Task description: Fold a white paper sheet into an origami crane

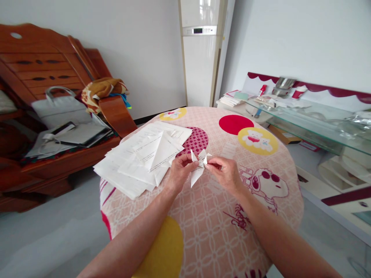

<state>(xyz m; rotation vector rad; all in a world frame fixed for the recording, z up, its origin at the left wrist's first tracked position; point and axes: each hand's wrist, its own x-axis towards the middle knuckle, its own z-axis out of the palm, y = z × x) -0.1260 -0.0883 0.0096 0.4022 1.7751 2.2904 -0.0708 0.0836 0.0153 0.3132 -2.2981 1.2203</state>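
A small folded piece of printed white paper (197,178) is held between my two hands over the round table. My left hand (181,172) pinches its left side with thumb and fingers. On the other side, my right hand (224,172) grips a raised corner between thumb and forefinger. Several pointed flaps stick up from the paper, and its exact folded shape is partly hidden by my fingers. Just beyond my left hand lies a spread pile of white sheets (130,173), with a creased, partly folded printed sheet (165,152) on top.
A patterned pink cloth (208,231) covers the round table. To the left stands a wooden bench (43,170) with a pale handbag (55,106) and a folded cloth. At right, a glass-topped stand (324,123) bears papers, a cup and metalware. A tall white cabinet unit (199,65) stands behind.
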